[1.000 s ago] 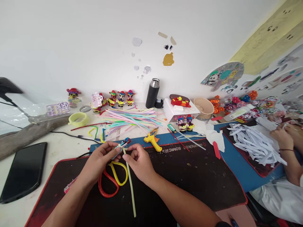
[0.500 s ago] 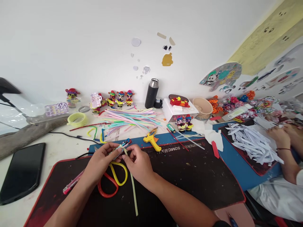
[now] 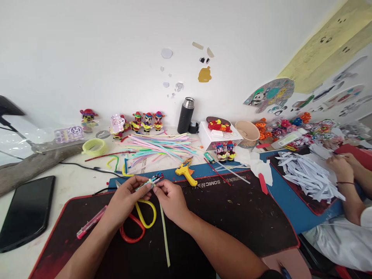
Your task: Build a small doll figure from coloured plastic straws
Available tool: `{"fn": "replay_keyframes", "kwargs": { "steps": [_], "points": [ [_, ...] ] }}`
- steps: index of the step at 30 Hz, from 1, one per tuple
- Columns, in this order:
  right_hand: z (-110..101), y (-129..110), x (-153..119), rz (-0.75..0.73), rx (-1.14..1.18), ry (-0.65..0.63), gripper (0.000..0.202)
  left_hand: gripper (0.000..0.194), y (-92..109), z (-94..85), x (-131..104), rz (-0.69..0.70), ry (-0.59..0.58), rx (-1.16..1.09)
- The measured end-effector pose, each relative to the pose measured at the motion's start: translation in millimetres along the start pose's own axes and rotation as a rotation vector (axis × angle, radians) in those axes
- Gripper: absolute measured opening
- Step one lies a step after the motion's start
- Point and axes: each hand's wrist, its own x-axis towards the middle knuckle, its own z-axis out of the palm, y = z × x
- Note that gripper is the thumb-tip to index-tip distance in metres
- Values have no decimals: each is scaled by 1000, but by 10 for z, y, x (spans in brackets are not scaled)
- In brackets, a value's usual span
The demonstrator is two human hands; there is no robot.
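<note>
My left hand is closed around a small bundle of coloured strips, its blue and red ends poking out between the hands. Thumb and fingers of my right hand pinch a pale yellow-green pipe cleaner where it meets the bundle. The long free end of that strip hangs down over the black mat. Scissors with a red and a yellow handle loop lie under and beside my left hand, and a pink pen rests left of them. My fingertips partly hide the bundle.
Beyond my hands are a yellow glue gun, a pile of pastel pipe cleaners and a black flask. A black phone lies at the left. At the right, another person's hands are beside white paper strips.
My right fingers have shifted slightly at the bundle, and the strip's upper part now sits closer against it. At the right, something red has appeared by the other person's hands.
</note>
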Motion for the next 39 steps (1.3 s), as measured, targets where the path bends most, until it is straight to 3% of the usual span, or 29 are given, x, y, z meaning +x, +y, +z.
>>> {"fn": "replay_keyframes", "kwargs": {
  "steps": [3, 9, 14, 20, 24, 34, 39],
  "points": [
    [-11, -29, 35, 74, 186, -45, 24, 57, 9, -9, -1, 39, -15, 49],
    [-91, -140, 55, 437, 640, -214, 35, 53, 14, -49, 8, 170, -58, 160],
    [-220, -185, 53, 585, 797, -355, 29, 45, 24, -73, -8, 116, -197, 39],
    [-278, -122, 46, 616, 911, -490, 26, 39, -30, -61, -3, 39, -313, -129],
    [-259, -126, 35, 630, 920, -456, 27, 38, -42, -52, 18, 72, -256, -77],
    [-149, -189, 17, 493, 878, -388, 39, 42, -86, -70, 22, 89, -69, -106],
    [-131, -198, 96, 479, 811, -335, 46, 47, -48, -36, 3, 117, -49, -84]
  ]
}}
